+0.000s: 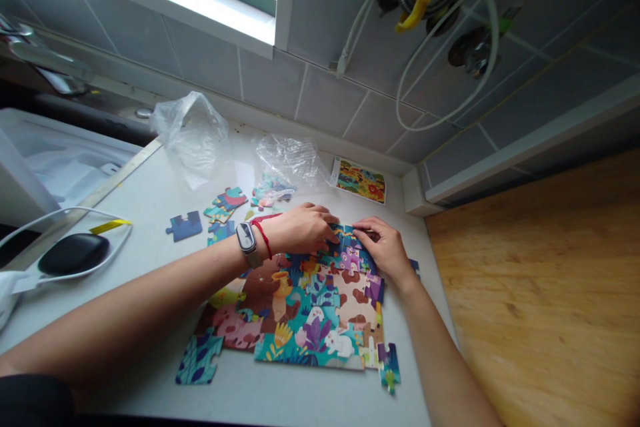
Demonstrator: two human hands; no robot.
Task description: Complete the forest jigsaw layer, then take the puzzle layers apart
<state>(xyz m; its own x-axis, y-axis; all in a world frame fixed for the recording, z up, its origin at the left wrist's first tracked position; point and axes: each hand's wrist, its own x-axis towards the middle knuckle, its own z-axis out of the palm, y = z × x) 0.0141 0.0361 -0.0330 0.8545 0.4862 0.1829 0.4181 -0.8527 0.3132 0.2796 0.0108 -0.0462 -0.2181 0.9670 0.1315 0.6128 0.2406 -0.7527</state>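
Observation:
A partly joined jigsaw puzzle (315,320) with animals and plants lies on the white countertop. My left hand (307,227) rests over its far edge, fingers stretched out and pressing on the pieces. At the far right corner my right hand (383,243) pinches the edge of a dark blue puzzle piece (363,240), partly hidden by the fingers. Apart from the joined area lie a teal leaf-patterned piece (197,357) at the near left and a purple and green piece (389,367) touching the near right corner. My left wrist wears a band watch (247,240).
Loose pieces (227,203) and a blue piece (184,225) lie left of the puzzle. Behind are crumpled clear plastic bags (193,133) and a picture card (360,180). A black oval device (74,253) and white cable sit at left. Cables (400,107) hang on the tiled wall.

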